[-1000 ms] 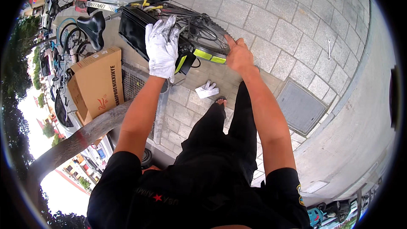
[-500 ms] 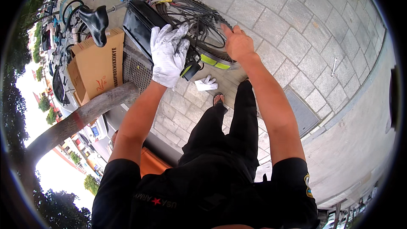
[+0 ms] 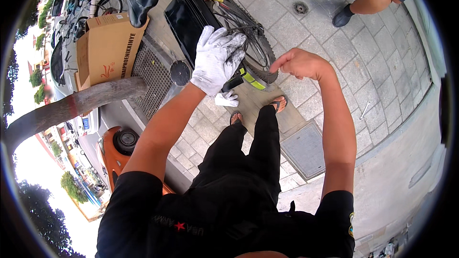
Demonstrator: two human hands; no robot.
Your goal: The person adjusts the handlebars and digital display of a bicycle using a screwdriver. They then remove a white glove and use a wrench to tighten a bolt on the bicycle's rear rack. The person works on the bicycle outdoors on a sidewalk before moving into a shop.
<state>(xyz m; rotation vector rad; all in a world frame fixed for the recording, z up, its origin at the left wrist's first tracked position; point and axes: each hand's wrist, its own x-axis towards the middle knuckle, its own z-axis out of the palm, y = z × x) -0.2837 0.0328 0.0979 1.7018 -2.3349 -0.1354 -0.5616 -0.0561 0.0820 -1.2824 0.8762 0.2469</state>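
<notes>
From where I stand, the gloved left hand lies over the tail of the bicycle, upper centre of the frame; its palm side is hidden, so I cannot tell whether it grips; the bare right hand is well apart from it, forefinger out toward the rear tyre, other fingers curled, nothing visibly held; the bicycle lies ahead and leftward, its long axis slanting from upper left toward the right hand, the left hand nearer its black case; beyond, upper right, someone's leg shows.
</notes>
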